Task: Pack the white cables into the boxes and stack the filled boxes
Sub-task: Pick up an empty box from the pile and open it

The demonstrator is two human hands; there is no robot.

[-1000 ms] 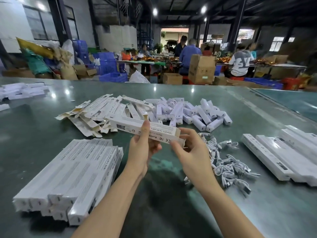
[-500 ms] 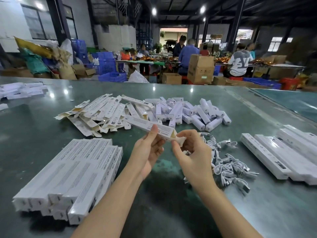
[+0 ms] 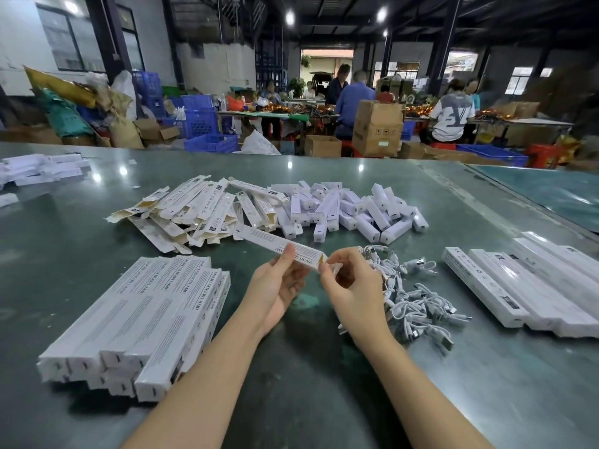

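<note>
Both hands, left hand [image 3: 275,288] and right hand [image 3: 353,286], have fingers clamped on a long white box [image 3: 282,246] above the glossy green worktop [image 3: 291,367]. White cables [image 3: 418,303] lie heaped beside it, a box stack [image 3: 136,322] to the left, in a dim warehouse.

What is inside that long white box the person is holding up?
The box is held by the left hand, while the right hand works its open end flap. Its inside is not visible; the walls and fingers cover it.
</note>
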